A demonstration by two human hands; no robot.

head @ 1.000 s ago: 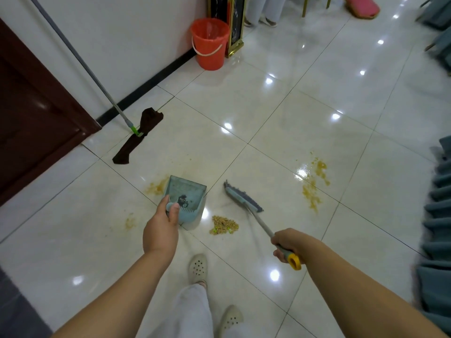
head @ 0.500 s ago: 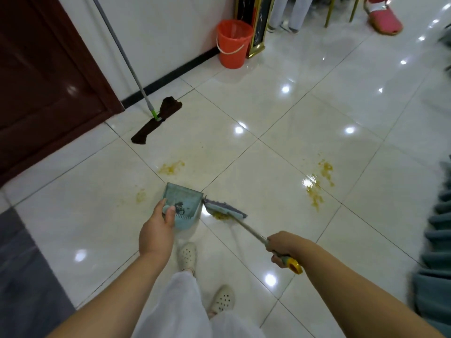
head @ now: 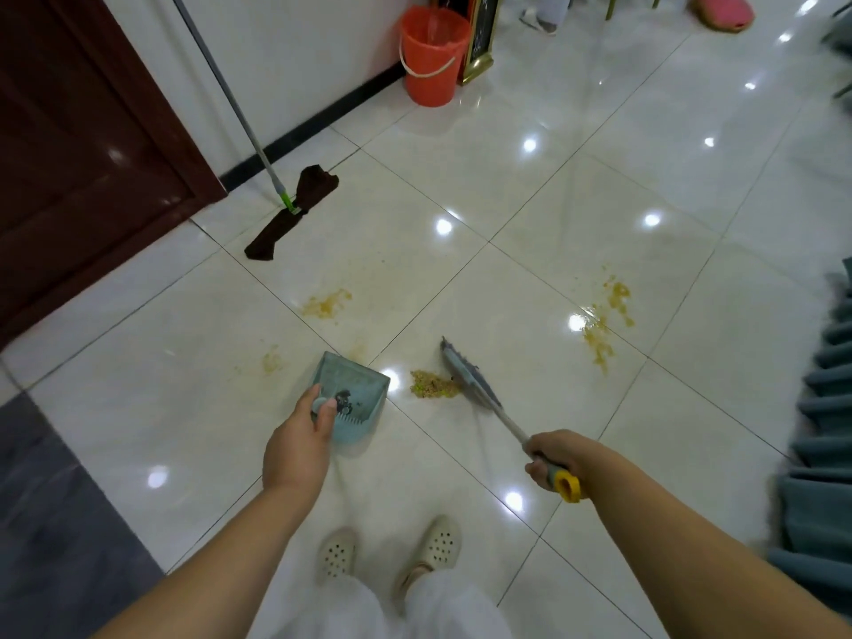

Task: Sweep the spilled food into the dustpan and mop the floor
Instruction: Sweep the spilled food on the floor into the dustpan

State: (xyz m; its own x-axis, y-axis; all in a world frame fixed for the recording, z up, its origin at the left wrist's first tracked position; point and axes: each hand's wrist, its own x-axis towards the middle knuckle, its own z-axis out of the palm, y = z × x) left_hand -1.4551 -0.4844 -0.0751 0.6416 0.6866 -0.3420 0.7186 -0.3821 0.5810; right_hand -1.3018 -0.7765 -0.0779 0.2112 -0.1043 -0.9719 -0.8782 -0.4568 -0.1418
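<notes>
Left hand clamped round dustpan handle, pan low over tiled floor, mouth facing 1 o'clock. Right hand fisted on brush handle, yellow cap poking out behind fist. Brush head down on tile, just at 3 o'clock of crumb pile. Pile sits between pan and brush, touching bristles. Yellow smears at 2 o'clock, more at 11. Mop leaning on wall, 11 o'clock. Orange bucket far, 12 o'clock.

glossy tiled floor, plastic dustpan, cloth mop
</notes>
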